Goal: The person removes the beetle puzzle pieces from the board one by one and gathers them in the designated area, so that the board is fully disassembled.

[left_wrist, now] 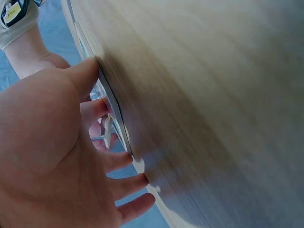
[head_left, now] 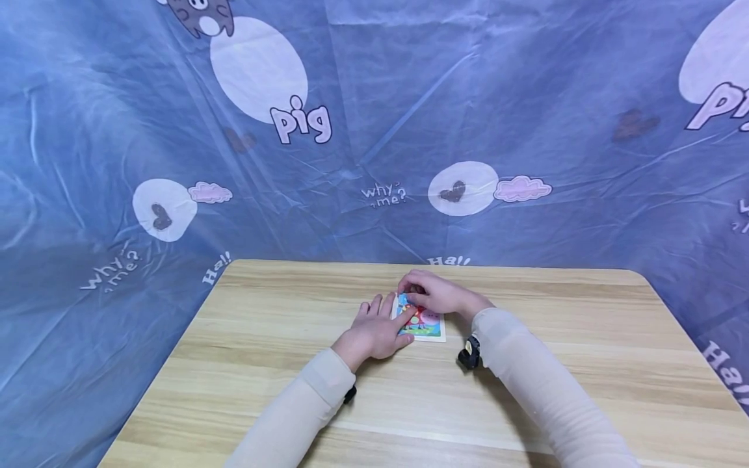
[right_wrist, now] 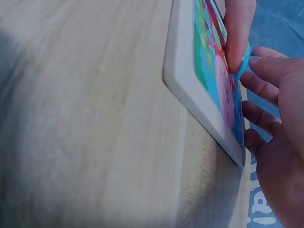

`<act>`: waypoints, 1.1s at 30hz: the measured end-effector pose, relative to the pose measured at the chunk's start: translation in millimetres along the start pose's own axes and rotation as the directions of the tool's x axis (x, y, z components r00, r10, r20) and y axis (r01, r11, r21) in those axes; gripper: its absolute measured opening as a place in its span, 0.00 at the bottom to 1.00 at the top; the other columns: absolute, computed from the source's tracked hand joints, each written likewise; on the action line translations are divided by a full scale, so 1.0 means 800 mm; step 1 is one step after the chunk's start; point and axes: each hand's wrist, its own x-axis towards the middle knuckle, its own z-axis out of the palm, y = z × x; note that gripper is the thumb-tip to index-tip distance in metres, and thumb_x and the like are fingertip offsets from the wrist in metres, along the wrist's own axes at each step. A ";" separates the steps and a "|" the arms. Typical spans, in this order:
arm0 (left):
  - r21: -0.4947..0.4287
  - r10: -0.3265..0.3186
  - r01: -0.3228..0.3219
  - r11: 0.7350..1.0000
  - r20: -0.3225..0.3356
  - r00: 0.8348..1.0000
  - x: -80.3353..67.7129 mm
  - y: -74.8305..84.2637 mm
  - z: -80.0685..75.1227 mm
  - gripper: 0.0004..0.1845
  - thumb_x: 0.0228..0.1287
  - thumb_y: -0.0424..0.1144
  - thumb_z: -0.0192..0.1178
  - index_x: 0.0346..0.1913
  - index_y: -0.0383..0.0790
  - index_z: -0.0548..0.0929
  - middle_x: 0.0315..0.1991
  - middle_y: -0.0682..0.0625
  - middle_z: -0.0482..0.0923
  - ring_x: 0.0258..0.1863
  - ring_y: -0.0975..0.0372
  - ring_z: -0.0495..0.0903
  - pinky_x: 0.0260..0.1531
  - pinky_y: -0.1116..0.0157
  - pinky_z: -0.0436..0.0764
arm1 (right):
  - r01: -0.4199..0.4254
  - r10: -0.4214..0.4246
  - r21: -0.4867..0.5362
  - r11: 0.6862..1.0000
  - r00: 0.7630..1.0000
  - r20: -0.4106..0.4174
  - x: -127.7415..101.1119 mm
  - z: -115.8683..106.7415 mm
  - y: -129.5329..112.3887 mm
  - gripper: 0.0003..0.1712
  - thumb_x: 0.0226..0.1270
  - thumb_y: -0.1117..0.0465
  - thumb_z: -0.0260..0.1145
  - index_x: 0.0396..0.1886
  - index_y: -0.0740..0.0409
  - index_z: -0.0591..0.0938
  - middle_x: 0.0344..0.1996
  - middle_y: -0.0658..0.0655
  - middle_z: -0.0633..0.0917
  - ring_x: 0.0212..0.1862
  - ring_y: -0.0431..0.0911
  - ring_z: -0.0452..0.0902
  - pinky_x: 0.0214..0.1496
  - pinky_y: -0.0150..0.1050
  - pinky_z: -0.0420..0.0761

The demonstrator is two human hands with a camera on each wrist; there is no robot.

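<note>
Puzzle board (head_left: 426,325) flat on table (head_left: 263,338), between my hands | left hand (head_left: 377,331) open, thumb pressing it | right hand (head_left: 435,294) fingertips on far edge (grip unclear)

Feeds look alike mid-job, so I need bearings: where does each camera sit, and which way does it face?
Head: above, facing forward and down at the table; left hand, right hand and both sleeves show on the picture board.
Left wrist: low along the tabletop; left palm and fingers.
Right wrist: low beside the board; right fingers.
All views share the board.
</note>
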 end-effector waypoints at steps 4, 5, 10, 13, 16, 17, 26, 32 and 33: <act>0.000 0.002 -0.002 1.000 0.003 1.000 -0.001 0.001 -0.001 0.33 0.69 0.67 0.36 0.74 0.70 0.45 0.77 0.45 0.37 0.74 0.45 0.42 0.67 0.45 0.49 | -0.018 0.018 0.048 0.999 1.000 0.010 0.001 -0.001 0.000 0.10 0.69 0.67 0.59 0.47 0.57 0.79 0.42 0.52 0.83 0.45 0.42 0.76 0.53 0.43 0.75; 0.002 0.001 -0.001 1.000 0.004 1.000 -0.001 0.001 -0.001 0.33 0.69 0.67 0.36 0.74 0.70 0.45 0.77 0.45 0.37 0.74 0.45 0.42 0.67 0.45 0.49 | -0.025 0.024 0.058 0.998 1.000 0.013 0.001 -0.002 0.000 0.10 0.69 0.67 0.59 0.47 0.56 0.79 0.42 0.52 0.83 0.45 0.41 0.76 0.53 0.42 0.75; 0.001 -0.001 0.001 1.000 0.008 1.000 -0.001 0.002 -0.001 0.33 0.69 0.67 0.36 0.74 0.70 0.44 0.77 0.45 0.37 0.75 0.45 0.41 0.67 0.45 0.49 | -0.070 0.069 0.102 0.992 0.997 0.016 -0.001 -0.002 -0.002 0.09 0.69 0.65 0.59 0.47 0.55 0.79 0.38 0.50 0.83 0.41 0.40 0.77 0.49 0.39 0.76; 0.004 -0.004 0.004 1.000 0.012 1.000 -0.001 0.002 -0.001 0.33 0.69 0.67 0.36 0.74 0.71 0.44 0.77 0.45 0.36 0.75 0.45 0.41 0.67 0.45 0.49 | -0.096 0.097 0.114 0.989 0.995 -0.002 -0.004 -0.002 -0.005 0.08 0.69 0.65 0.60 0.46 0.56 0.80 0.37 0.49 0.82 0.39 0.41 0.76 0.47 0.39 0.76; 0.009 -0.006 0.006 1.000 0.012 1.000 0.000 0.001 0.000 0.33 0.69 0.68 0.35 0.74 0.72 0.43 0.77 0.45 0.36 0.75 0.46 0.41 0.67 0.45 0.49 | -0.117 0.120 0.108 0.987 0.992 -0.029 -0.007 -0.001 -0.006 0.07 0.68 0.65 0.60 0.44 0.56 0.81 0.35 0.48 0.82 0.38 0.41 0.76 0.45 0.38 0.75; 0.009 -0.006 0.006 1.000 0.011 1.000 0.000 0.001 0.000 0.33 0.69 0.68 0.35 0.74 0.72 0.43 0.77 0.45 0.36 0.75 0.46 0.41 0.67 0.45 0.49 | -0.126 0.131 0.105 0.986 0.991 -0.038 -0.007 0.000 -0.007 0.07 0.68 0.65 0.61 0.43 0.55 0.81 0.35 0.47 0.82 0.38 0.41 0.76 0.45 0.38 0.75; -0.001 -0.003 0.003 1.000 0.005 1.000 0.000 0.001 0.001 0.33 0.69 0.67 0.35 0.74 0.72 0.44 0.77 0.45 0.36 0.75 0.46 0.42 0.67 0.46 0.49 | -0.187 0.202 0.140 0.972 0.975 -0.096 -0.008 0.001 -0.009 0.08 0.67 0.64 0.62 0.44 0.54 0.83 0.34 0.46 0.83 0.37 0.42 0.76 0.42 0.37 0.76; -0.014 -0.003 0.003 1.000 0.000 1.000 -0.001 0.001 0.001 0.33 0.69 0.67 0.37 0.74 0.72 0.44 0.77 0.45 0.37 0.74 0.46 0.42 0.66 0.46 0.51 | -0.205 0.225 0.151 0.967 0.965 -0.132 -0.009 -0.001 -0.010 0.10 0.67 0.63 0.63 0.47 0.56 0.83 0.34 0.47 0.83 0.37 0.42 0.77 0.43 0.37 0.77; -0.018 -0.003 0.003 1.000 -0.001 1.000 -0.001 0.001 0.001 0.33 0.69 0.67 0.37 0.74 0.72 0.44 0.77 0.44 0.37 0.74 0.46 0.42 0.66 0.46 0.51 | -0.208 0.230 0.152 0.966 0.963 -0.140 -0.010 -0.001 -0.010 0.10 0.67 0.63 0.63 0.46 0.56 0.83 0.34 0.47 0.83 0.37 0.42 0.77 0.43 0.37 0.77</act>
